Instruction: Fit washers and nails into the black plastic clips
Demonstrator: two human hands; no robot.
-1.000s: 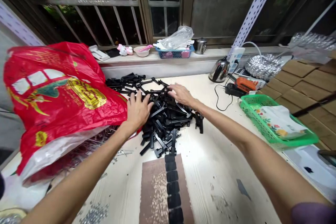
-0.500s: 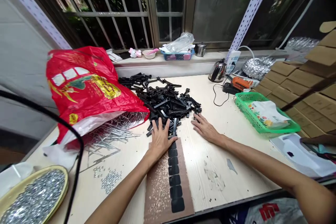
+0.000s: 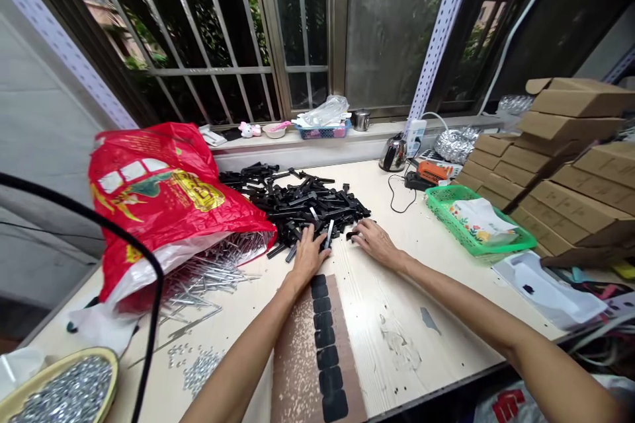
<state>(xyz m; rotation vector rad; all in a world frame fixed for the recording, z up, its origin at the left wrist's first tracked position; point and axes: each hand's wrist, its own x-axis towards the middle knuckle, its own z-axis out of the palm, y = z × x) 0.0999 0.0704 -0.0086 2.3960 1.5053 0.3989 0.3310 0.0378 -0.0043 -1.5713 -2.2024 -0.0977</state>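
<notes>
My left hand lies at the front edge of a heap of narrow, smooth black plastic parts, fingers partly spread over them; I cannot tell whether any is gripped. My right hand, at the heap's front right, is half curled, fingertips at a small dark piece; whether they pinch it I cannot tell. In front of the heap runs a flat brown board, pale-flecked down its left side, bearing a row of black rounded squares. Left of the heap, a crinkled red plastic bag crowds its edge, spilling thin silvery metal rods; nearer me there, a curved black cable crosses my view before an oval yellow bowl of shiny bits. Right of the heap sit a green perforated plastic basket and stacked brown cardboard boxes. Everything rests on a pale wood-grained tabletop; behind the heap stands a barred window.
</notes>
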